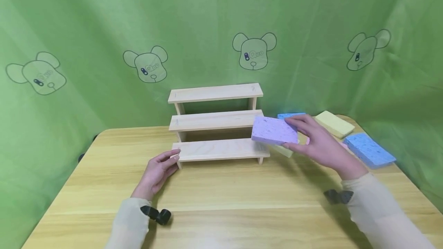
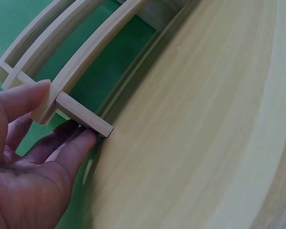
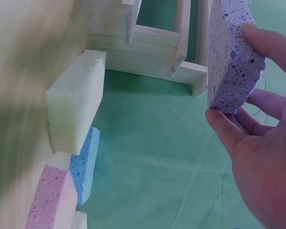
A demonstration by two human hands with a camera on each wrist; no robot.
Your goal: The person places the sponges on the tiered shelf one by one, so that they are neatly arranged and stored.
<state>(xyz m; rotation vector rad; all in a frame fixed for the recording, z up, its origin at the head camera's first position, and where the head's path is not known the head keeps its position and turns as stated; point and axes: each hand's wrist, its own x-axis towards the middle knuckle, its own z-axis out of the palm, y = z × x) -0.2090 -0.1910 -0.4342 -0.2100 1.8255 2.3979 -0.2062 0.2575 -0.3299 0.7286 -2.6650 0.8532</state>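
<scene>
A three-tier wooden step shelf stands on the table. My left hand holds the left end of its lowest step. In the left wrist view, the thumb lies at the board's end and the other fingers touch the short leg. My right hand pinches a purple sponge by its right side, raised in front of the shelf's right end. The right wrist view shows this purple sponge between thumb and fingers, its pores plainly visible.
Right of the shelf lie a pale yellow sponge, a blue sponge and a pink sponge. Farther right are another yellow sponge and a larger blue sponge. A green curtain hangs behind the wooden table.
</scene>
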